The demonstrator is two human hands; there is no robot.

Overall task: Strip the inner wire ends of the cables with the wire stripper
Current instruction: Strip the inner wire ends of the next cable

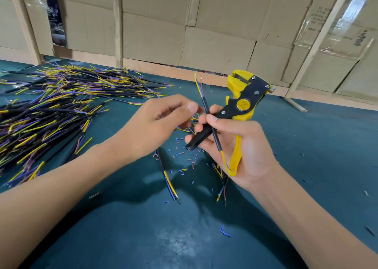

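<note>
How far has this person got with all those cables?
Done: snipped bits of insulation litter the mat, and a few cables lie under the hands. In hand: the right hand holds the wire stripper and one cable; the left hand reaches to it. Left: I cannot tell how much of the big pile is stripped.

Wire stripper [244, 99]: yellow body, black plates. Cable [211, 125]: black jacket, yellow and blue inner wires. Tabletop [306, 146]: dark teal. Cable pile [51, 109] at 9 o'clock: same black, yellow, blue-purple.
</note>
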